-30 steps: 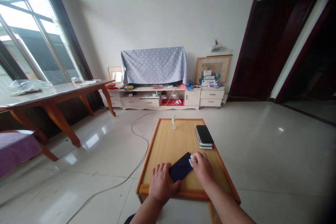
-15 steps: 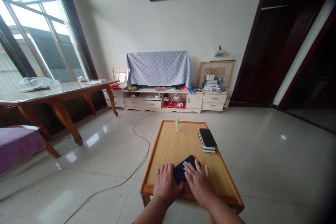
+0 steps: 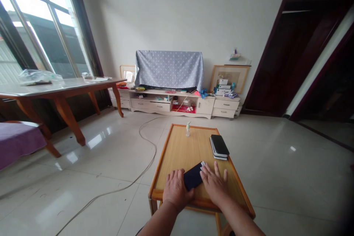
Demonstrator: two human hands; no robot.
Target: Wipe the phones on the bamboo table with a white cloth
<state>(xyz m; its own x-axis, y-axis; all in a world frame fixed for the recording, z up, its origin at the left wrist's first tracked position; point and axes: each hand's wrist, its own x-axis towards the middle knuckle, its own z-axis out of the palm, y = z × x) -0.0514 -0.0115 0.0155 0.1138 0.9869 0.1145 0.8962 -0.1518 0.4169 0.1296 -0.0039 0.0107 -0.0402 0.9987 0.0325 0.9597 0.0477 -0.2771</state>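
Since a second ago our right hand [image 3: 214, 186] has slid from the far corner of the dark phone [image 3: 193, 177] toward its right edge, and the white cloth [image 3: 202, 163] that bunched under the fingers then now shows only as a small scrap at the phone's far corner. Our left hand [image 3: 174, 190] has stayed planted on the phone's near-left end.

We see the phone lying flat on the wooden desk [image 3: 179, 151], near the front edge, its long axis running from about 7 o'clock to 1 o'clock. Its face is a deep navy-black, glossy and unlit, with no marks that we can make out. The left grip is a flat, relaxed press: fingers together, palm down, pinning the phone's lower corner rather than wrapping it. The right grip is spread wide, fingers fanned toward 12 o'clock, resting on the desk and touching the phone's right side; whether the cloth is pinched under its fingertips we cannot tell.

At 1 o'clock from our hands, well apart, a stack of phones [image 3: 219, 146] sits by the desk's right rim, the top one black over lighter ones. At 12 o'clock, near the far edge, stands a small spray bottle [image 3: 187, 129], upright. A pale cable [image 3: 146, 143] loops over the tiled floor at 10 o'clock from the desk.
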